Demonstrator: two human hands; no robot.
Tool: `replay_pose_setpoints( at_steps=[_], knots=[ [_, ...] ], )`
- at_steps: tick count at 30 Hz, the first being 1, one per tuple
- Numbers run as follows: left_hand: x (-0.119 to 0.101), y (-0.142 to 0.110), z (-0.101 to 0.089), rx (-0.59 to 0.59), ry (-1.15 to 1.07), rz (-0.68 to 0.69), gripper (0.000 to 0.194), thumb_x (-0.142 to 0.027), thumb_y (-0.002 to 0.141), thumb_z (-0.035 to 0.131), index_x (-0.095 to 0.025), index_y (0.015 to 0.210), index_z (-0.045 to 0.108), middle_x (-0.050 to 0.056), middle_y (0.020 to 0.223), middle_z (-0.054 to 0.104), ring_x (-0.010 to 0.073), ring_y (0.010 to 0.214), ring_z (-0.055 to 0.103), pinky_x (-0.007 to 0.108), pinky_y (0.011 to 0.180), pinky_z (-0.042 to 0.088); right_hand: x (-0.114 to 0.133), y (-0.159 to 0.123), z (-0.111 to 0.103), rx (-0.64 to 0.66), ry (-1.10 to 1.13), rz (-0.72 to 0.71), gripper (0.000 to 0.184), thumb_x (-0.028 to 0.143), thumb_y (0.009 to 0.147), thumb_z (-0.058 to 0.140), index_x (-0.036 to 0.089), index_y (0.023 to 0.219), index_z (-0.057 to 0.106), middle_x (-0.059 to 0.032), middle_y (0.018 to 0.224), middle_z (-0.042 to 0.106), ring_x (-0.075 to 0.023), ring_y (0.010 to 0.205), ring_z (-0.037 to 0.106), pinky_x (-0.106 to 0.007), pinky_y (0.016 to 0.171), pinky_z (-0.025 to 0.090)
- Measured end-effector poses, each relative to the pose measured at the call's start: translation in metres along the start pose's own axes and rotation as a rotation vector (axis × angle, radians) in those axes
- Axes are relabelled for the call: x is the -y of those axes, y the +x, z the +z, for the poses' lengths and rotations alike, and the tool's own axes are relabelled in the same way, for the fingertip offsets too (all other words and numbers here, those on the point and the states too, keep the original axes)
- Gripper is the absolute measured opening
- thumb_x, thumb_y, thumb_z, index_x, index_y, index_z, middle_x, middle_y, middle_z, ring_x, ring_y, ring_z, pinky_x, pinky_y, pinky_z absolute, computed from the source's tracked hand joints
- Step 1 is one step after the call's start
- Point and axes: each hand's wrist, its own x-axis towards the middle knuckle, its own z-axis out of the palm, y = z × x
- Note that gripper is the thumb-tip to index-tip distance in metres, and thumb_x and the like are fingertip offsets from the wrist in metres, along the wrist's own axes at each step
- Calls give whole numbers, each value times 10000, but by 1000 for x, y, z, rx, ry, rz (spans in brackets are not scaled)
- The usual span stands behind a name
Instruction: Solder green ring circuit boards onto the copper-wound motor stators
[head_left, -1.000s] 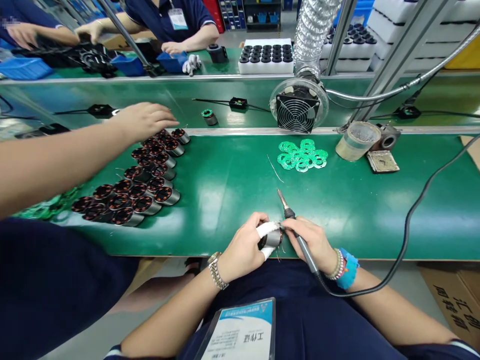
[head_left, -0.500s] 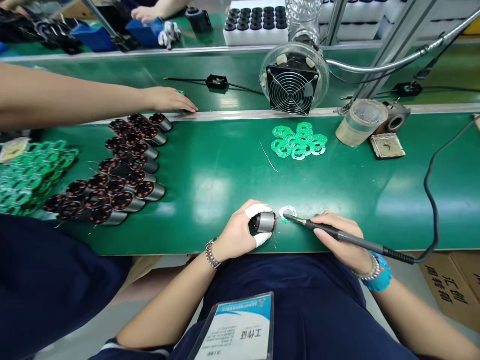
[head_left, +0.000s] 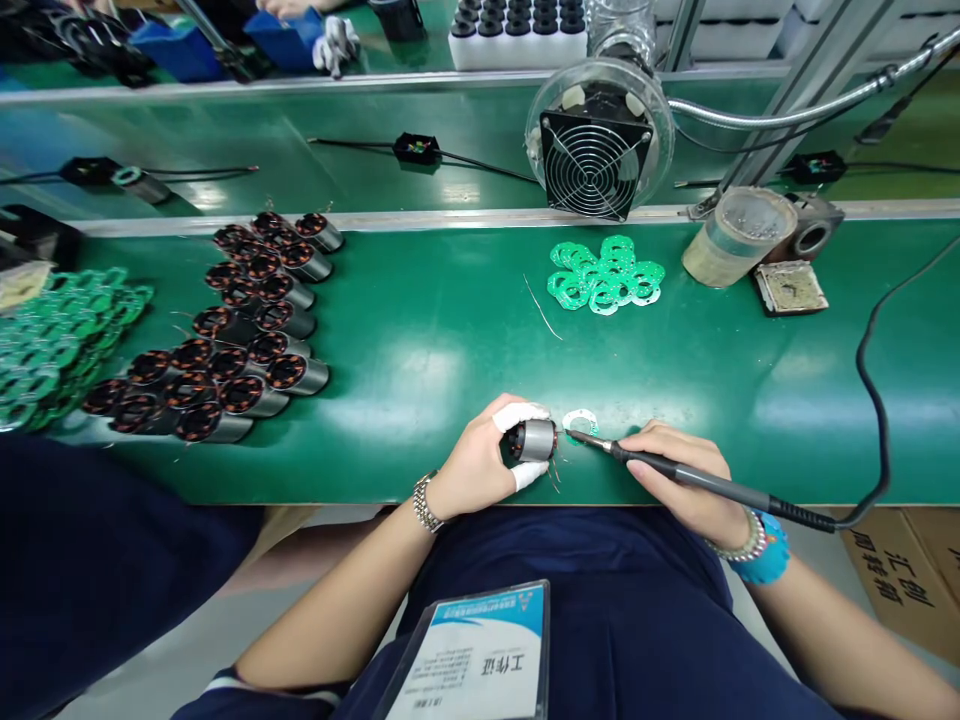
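"What do the hands have?"

"The left hand (head_left: 472, 450) grips a copper-wound motor (head_left: 534, 440) in its fingers, two of them in white finger wraps (head_left: 520, 416). The right hand (head_left: 671, 472) holds a soldering iron (head_left: 712, 482) like a pen."

"Where's the motor?"

"Over the bench (head_left: 442, 450), close to its near edge."

"What's around it?"

"Just right of the motor, a small green ring (head_left: 580, 422) lies on the bench, with the iron's tip at its edge. I can't tell whether they touch. Well left of the motor lie rows of other motors (head_left: 255, 340), and well beyond it sits a heap of green rings (head_left: 606, 275)."
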Motion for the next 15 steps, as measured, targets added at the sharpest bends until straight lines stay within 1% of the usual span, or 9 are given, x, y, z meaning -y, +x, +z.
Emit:
replay_pose_setpoints(
  at_steps=[9,15],
  knots=[
    [2,0,1,-5,19,5,404,-163,661,675,-191,1035,522,78,1011,567,199,922,577,361,809,491,1,2,1,17,-5,-17,137,176,832,566,193,936,653,-42,783,665,-160,710,607,-321,681,482],
    [2,0,1,-2,21,15,400,-153,660,672,-184,1030,526,81,1004,566,202,917,575,368,805,488,3,2,-2,-44,18,-50,152,130,808,587,183,934,653,-47,785,658,-164,714,604,-324,681,479]
  ],
)
